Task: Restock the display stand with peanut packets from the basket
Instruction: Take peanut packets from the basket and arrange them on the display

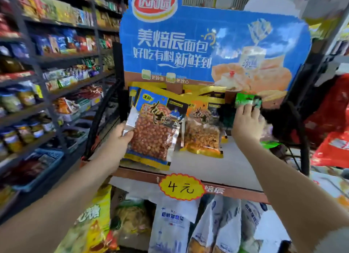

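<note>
Head view: nearest, at six o'clock, white sacks (213,228) and a yellow bag (90,220) are seen on the lower level, under a yellow price tag (181,187) fixed on the front edge of the display stand (222,164). Two bare forearms are stretched up from the lower corners. At nine o'clock of the stand's white shelf, the left hand (118,139) is closed on the silver left edge of a peanut packet (156,132), thumb in front and the other fingers hidden behind; the packet is held upright and a little tilted, its bottom edge low over the shelf, and contact with the shelf cannot be told. Just beside it, toward three o'clock, a second peanut packet (203,132) is stood on the shelf, leaned back against more packets behind. At two o'clock, the right hand (247,124) is raised with its fingers curled around a small green packet (247,101), which is blurred. Behind the shelf, at twelve o'clock, a blue bread poster (198,45) is mounted. Far at nine o'clock, store shelves (56,67) full of goods are seen, with a blue basket (37,169) below them.
</note>
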`<move>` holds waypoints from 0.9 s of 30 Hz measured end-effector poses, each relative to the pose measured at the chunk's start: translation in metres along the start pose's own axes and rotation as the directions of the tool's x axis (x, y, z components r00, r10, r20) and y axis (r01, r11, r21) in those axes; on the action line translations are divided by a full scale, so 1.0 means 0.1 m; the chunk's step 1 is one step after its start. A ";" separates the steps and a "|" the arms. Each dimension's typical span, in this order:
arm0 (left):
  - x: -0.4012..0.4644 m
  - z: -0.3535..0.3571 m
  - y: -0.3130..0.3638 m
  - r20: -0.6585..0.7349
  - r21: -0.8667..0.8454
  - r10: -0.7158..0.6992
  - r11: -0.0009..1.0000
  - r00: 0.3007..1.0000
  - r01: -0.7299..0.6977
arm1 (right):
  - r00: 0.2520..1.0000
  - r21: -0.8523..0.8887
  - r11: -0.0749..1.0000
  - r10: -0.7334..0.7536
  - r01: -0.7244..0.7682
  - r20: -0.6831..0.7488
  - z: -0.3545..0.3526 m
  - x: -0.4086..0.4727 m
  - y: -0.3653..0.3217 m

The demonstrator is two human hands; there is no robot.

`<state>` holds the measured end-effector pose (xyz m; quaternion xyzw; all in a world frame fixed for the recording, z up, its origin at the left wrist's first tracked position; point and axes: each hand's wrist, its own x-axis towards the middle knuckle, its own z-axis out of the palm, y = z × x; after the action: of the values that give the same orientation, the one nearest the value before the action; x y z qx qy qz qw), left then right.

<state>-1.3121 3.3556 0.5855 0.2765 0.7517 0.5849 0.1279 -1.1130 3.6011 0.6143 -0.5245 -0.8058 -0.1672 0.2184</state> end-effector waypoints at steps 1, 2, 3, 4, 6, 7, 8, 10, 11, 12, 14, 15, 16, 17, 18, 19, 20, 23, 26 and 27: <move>0.00 -0.02 -0.04 -0.018 -0.002 -0.037 0.999 0.999 0.037 | 1.000 -0.009 1.000 -0.013 0.013 0.026 0.08 0.00 -0.04; 0.00 -0.04 -0.09 -0.028 -0.008 -0.062 0.998 0.998 0.062 | 0.998 -0.013 1.000 -0.013 0.014 0.065 0.16 -0.01 -0.09; 0.01 -0.05 -0.11 -0.032 -0.014 -0.078 0.997 0.996 0.077 | 0.993 -0.010 1.000 0.003 -0.002 0.115 0.23 -0.01 -0.13; 0.03 -0.06 -0.13 -0.040 -0.010 -0.100 0.995 0.994 0.100 | 0.985 0.003 0.999 0.031 -0.032 0.168 0.30 -0.03 -0.16; 0.09 -0.05 -0.16 -0.063 0.026 -0.140 0.990 0.988 0.142 | 0.962 0.057 0.993 0.086 -0.105 0.260 0.43 -0.04 -0.18; 0.12 -0.04 -0.16 -0.075 0.044 -0.147 0.988 0.986 0.150 | 0.952 0.076 0.991 0.086 -0.113 0.293 0.49 -0.05 -0.17; 0.17 -0.04 -0.17 -0.090 0.062 -0.149 0.986 0.985 0.154 | 0.948 0.083 0.991 0.071 -0.101 0.309 0.53 -0.05 -0.15; 0.28 -0.04 -0.18 -0.110 0.099 -0.131 0.985 0.985 0.142 | 0.949 0.089 0.994 0.030 -0.061 0.312 0.56 -0.04 -0.12; 0.32 -0.04 -0.20 -0.112 0.123 -0.121 0.983 0.986 0.134 | 0.952 0.098 0.994 0.016 -0.048 0.304 0.56 -0.04 -0.12; 0.37 -0.04 -0.23 -0.106 0.160 -0.112 0.979 0.988 0.128 | 0.954 0.103 0.994 0.008 -0.041 0.301 0.56 -0.05 -0.12; 0.40 -0.03 -0.31 -0.103 0.279 -0.092 0.953 0.990 0.117 | 0.952 0.067 0.998 -0.014 -0.007 0.304 0.56 -0.10 -0.12; 0.41 -0.03 -0.35 -0.105 0.382 -0.070 0.918 0.992 0.106 | 0.953 0.032 0.999 -0.033 0.024 0.301 0.58 -0.14 -0.11; 0.42 -0.04 -0.39 -0.107 0.492 -0.049 0.865 0.993 0.096 | 0.954 0.001 0.998 -0.058 0.061 0.294 0.60 -0.17 -0.10; 0.41 -0.05 -0.42 -0.105 0.571 -0.035 0.816 0.994 0.089 | 0.954 -0.015 0.996 -0.083 0.091 0.289 0.61 -0.20 -0.10; 0.40 -0.06 -0.43 -0.094 0.608 -0.033 0.789 0.995 0.084 | 0.952 -0.012 0.994 -0.099 0.108 0.291 0.60 -0.21 -0.09; 0.38 -0.08 -0.43 -0.076 0.617 -0.031 0.784 0.997 0.072 | 0.949 0.001 0.994 -0.104 0.109 0.299 0.59 -0.22 -0.10; 0.35 -0.09 -0.42 -0.051 0.626 -0.024 0.779 0.998 0.051 | 0.945 0.024 0.995 -0.097 0.095 0.314 0.56 -0.22 -0.11; 0.17 -0.16 -0.35 0.042 0.729 0.141 0.673 0.989 -0.127 | 0.953 0.153 0.988 -0.058 0.012 0.296 0.41 -0.26 -0.15; -0.02 -0.17 -0.28 0.183 0.747 0.463 0.508 0.867 -0.429 | 0.986 0.183 0.980 -0.098 0.072 0.138 0.14 -0.39 -0.13; -0.06 -0.13 -0.24 0.246 0.711 0.558 0.452 0.793 -0.539 | 0.989 0.185 0.979 -0.105 0.085 0.102 0.04 -0.45 -0.11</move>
<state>-1.3198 3.3377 0.5659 0.5235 0.7944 0.2324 -0.2020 -1.1076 3.5640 0.5869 -0.4719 -0.8527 -0.0745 0.2112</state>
